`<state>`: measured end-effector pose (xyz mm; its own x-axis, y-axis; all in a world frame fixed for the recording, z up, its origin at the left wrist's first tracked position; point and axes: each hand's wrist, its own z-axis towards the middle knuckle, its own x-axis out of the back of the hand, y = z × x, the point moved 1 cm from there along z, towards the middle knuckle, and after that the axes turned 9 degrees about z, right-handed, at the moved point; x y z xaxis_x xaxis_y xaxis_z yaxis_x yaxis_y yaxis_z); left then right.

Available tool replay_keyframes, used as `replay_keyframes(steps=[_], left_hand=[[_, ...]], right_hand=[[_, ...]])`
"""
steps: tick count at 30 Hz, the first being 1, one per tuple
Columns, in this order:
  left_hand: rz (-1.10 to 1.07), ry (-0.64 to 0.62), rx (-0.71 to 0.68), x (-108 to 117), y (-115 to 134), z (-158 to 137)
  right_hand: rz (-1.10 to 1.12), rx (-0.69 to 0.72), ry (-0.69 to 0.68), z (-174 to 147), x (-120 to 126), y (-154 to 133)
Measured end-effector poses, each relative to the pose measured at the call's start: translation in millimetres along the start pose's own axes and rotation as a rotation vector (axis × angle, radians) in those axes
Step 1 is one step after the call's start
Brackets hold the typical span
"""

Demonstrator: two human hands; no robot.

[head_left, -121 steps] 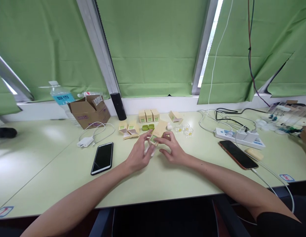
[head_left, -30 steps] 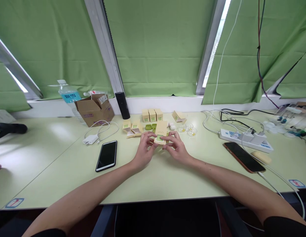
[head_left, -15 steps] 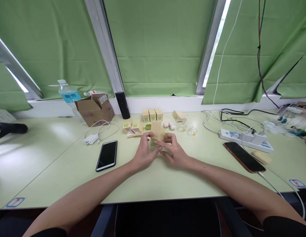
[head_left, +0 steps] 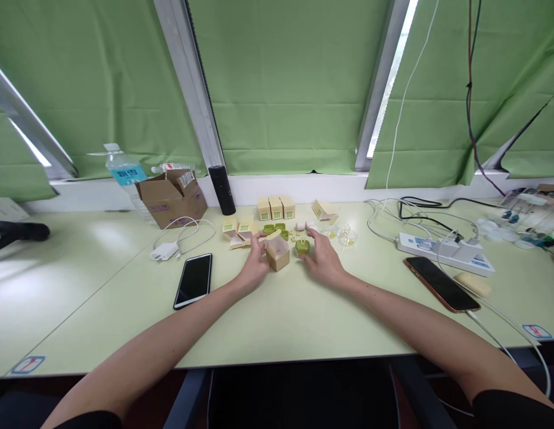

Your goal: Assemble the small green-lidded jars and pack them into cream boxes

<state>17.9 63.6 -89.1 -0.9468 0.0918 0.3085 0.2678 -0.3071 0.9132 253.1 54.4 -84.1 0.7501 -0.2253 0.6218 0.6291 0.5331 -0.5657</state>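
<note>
My left hand [head_left: 254, 267] grips a small tan cardboard box [head_left: 279, 258] by its left side, its top open toward me. My right hand [head_left: 325, 260] is open beside a small rounded green case [head_left: 302, 246], thumb and index finger spread around it; whether they touch it I cannot tell. Behind the box lie green trays or shells [head_left: 276, 229] and several tiny yellow pieces [head_left: 293, 239]. Small whitish pieces [head_left: 301, 226] lie just beyond my right fingertips. Clear plastic pieces with yellow spots [head_left: 344, 233] lie right of that hand.
Three closed tan boxes [head_left: 276, 208] stand at the back. Opened boxes [head_left: 239, 231] lie left, another [head_left: 324, 210] back right. A phone [head_left: 193, 281] and charger [head_left: 165, 252] lie left; a power strip [head_left: 447, 253] and second phone [head_left: 442, 284] lie right. A brown carton [head_left: 172, 205] stands behind.
My right hand has let go of the box and moved right to the green case. My left hand has shifted slightly left, and the box now sits lower with its opening showing.
</note>
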Motion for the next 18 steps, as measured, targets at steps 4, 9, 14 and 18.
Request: replay_keyframes(steps=[4,9,14,18], left_hand=[[0.129,0.12,-0.1,1.7,3.5,-4.1],[0.198,0.064,-0.193,-3.9,12.3,-15.2],[0.24,0.087,-0.178,-11.7,16.5,-20.9],[0.278,0.073,-0.239,-11.6,17.8,-21.4]], right_hand=[[0.03,-0.033,-0.046,0.7,-5.8,8.4],[0.035,-0.055,-0.046,1.4,-8.6,13.8],[0.074,-0.103,-0.018,1.9,-8.1,15.4],[0.139,-0.104,-0.036,1.7,-6.8,14.1]])
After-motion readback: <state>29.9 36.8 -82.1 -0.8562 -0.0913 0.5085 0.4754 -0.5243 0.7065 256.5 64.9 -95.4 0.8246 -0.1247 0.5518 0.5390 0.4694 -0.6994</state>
